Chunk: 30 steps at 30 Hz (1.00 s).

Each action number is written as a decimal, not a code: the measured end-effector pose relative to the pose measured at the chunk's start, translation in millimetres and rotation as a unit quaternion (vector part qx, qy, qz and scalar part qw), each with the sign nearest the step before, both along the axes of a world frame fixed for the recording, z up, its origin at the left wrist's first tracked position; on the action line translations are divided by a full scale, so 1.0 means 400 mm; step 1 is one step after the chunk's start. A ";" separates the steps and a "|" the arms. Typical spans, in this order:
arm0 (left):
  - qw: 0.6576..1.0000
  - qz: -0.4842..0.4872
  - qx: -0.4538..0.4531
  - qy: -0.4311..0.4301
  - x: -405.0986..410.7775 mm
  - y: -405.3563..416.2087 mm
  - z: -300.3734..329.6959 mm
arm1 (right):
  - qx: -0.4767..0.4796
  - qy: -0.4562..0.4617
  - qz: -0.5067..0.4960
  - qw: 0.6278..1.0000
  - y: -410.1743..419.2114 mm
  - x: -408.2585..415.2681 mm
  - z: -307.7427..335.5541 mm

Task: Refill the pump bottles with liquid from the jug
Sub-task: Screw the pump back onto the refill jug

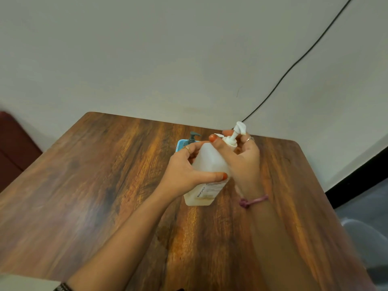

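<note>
A translucent white square bottle (pixel 206 162) with a printed label stands on the wooden table (pixel 105 175), a little yellowish liquid at its bottom. My left hand (pixel 184 171) grips its upper body, thumb across the front. My right hand (pixel 241 160) holds the white pump head (pixel 236 134) at the bottle's neck, fingers curled around its collar. Behind the bottle a blue tray (pixel 179 144) holds a bottle with a dark teal pump (pixel 193 137), mostly hidden by my left hand. No jug can be made out.
A black cable (pixel 294 64) runs down the pale wall to the table's far edge. A dark red seat (pixel 12 143) sits at the left. The table's right edge drops to a dark floor (pixel 361 196).
</note>
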<state>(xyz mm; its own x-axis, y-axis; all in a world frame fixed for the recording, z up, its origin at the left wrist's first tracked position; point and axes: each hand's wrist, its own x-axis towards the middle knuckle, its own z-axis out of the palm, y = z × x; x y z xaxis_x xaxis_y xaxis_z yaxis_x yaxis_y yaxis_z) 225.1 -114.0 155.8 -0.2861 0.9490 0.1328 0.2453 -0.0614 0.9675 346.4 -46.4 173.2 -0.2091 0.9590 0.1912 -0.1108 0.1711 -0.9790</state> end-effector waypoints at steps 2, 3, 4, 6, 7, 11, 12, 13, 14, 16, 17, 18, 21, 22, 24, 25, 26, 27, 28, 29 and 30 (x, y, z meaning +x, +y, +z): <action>1.000 -0.013 -0.005 -0.017 -0.012 -0.004 0.006 | -0.023 0.025 0.143 0.989 0.017 0.035 0.014; 0.999 -0.028 -0.010 -0.023 -0.019 -0.007 0.009 | -0.028 0.034 0.208 0.977 0.020 0.052 0.023; 0.998 -0.050 -0.017 -0.027 -0.023 -0.010 0.013 | -0.028 0.037 0.256 0.966 0.021 0.068 0.028; 0.994 -0.096 -0.036 -0.035 -0.029 -0.015 0.019 | -0.023 0.036 0.310 0.950 0.019 0.087 0.036; 0.991 -0.115 -0.042 -0.049 -0.031 -0.017 0.019 | -0.019 0.031 0.323 0.946 0.015 0.091 0.039; 0.983 -0.160 -0.051 -0.077 -0.039 -0.030 0.021 | 0.006 0.008 0.319 0.948 0.006 0.096 0.043; 0.983 -0.158 -0.051 -0.076 -0.040 -0.031 0.021 | 0.006 0.011 0.312 0.950 0.007 0.094 0.040; 0.984 -0.151 -0.051 -0.077 -0.041 -0.032 0.019 | 0.004 0.018 0.305 0.952 0.005 0.090 0.036; 0.985 -0.145 -0.049 -0.078 -0.042 -0.032 0.019 | 0.005 0.025 0.293 0.956 0.004 0.084 0.031; 0.987 -0.135 -0.044 -0.080 -0.040 -0.032 0.017 | 0.003 0.032 0.271 0.962 -0.003 0.072 0.030; 0.987 -0.130 -0.040 -0.085 -0.038 -0.033 0.018 | 0.002 0.033 0.263 0.964 -0.008 0.067 0.032; 0.987 -0.125 -0.037 -0.093 -0.036 -0.034 0.018 | 0.004 0.030 0.254 0.967 -0.011 0.063 0.035; 0.987 -0.117 -0.031 -0.109 -0.027 -0.034 0.017 | 0.020 0.017 0.215 0.976 -0.020 0.059 0.042; 0.987 -0.113 -0.029 -0.108 -0.024 -0.033 0.015 | 0.026 0.014 0.204 0.979 -0.022 0.058 0.042; 0.988 -0.105 -0.027 -0.108 -0.020 -0.033 0.011 | 0.027 0.012 0.187 0.982 -0.028 0.053 0.043; 0.988 -0.101 -0.028 -0.112 -0.020 -0.033 0.008 | 0.022 0.015 0.181 0.983 -0.031 0.049 0.042; 0.988 -0.099 -0.028 -0.116 -0.021 -0.033 0.007 | 0.017 0.018 0.176 0.984 -0.033 0.045 0.040; 0.987 -0.101 -0.027 -0.118 -0.022 -0.034 0.007 | 0.015 0.021 0.170 0.985 -0.035 0.043 0.038; 0.987 -0.106 -0.028 -0.115 -0.024 -0.034 0.008 | 0.017 0.021 0.165 0.986 -0.036 0.042 0.036; 0.987 -0.113 -0.029 -0.111 -0.027 -0.035 0.012 | 0.023 0.018 0.164 0.986 -0.036 0.044 0.035; 0.986 -0.120 -0.028 -0.113 -0.029 -0.035 0.015 | 0.031 0.012 0.167 0.985 -0.035 0.047 0.036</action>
